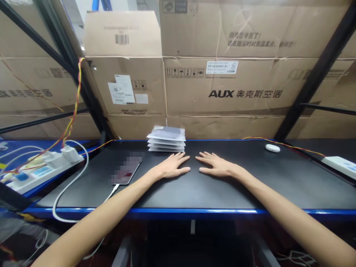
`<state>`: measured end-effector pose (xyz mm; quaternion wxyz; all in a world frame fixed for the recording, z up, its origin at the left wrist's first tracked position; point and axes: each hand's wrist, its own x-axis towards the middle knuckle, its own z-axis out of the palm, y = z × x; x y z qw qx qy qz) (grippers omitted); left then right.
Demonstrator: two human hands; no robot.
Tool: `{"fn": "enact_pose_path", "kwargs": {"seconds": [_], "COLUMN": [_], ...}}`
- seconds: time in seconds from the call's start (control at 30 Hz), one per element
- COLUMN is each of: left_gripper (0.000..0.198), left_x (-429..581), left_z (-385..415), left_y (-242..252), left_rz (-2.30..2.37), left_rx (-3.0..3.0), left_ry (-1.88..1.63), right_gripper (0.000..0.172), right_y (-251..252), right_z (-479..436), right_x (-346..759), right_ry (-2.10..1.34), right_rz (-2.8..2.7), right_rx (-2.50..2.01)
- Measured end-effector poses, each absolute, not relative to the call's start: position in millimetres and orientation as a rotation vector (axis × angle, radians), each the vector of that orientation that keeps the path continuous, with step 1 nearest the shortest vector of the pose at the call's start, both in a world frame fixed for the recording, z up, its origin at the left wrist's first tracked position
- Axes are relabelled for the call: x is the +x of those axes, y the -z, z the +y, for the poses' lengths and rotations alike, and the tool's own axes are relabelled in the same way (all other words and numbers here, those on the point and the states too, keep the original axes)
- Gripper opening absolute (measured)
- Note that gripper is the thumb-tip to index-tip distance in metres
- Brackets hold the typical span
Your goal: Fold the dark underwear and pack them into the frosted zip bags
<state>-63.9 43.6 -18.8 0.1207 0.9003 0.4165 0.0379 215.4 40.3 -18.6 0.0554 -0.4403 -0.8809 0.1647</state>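
Note:
My left hand [174,165] lies palm down on the black tabletop [191,196], fingers spread, holding nothing. Just behind its fingertips stands a stack of several flat packets in whitish translucent wrapping [167,139]. My right hand [214,164] rests flat on the same surface, fingers apart and pointing inward, with nothing in it. A strip of bare tabletop separates the two hands. To the left of my left hand lies a phone [130,172], partly blurred out, with a white charging cable [112,191] plugged into its near end.
A small white rounded case [272,148] sits at the back right. White power strips [47,167] flank the table, the left one crowded with plugs. Cardboard sheets [189,100] form the back wall between black metal posts [308,81]. A blue edge [222,211] runs along the front.

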Motion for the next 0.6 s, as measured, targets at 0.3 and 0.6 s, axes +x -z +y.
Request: {"fn": "enact_pose_path", "kwargs": {"seconds": [0.3, 0.6], "left_gripper": [0.08, 0.08], "left_x": [-65.7, -64.6], "left_z": [46.3, 45.2], "left_y": [21.8, 19.7], "left_rz": [1.193, 1.201], "left_rx": [2.633, 2.632], "left_ry": [-0.134, -0.115], "right_gripper": [0.083, 0.085], "right_y": [17.3, 15.7], "right_z": [39.6, 38.2], "right_x": [215.0, 214.2], "right_ry": [-0.521, -0.52], "right_rz": [-2.668, -2.673], "right_rx": [-1.326, -1.334]}}
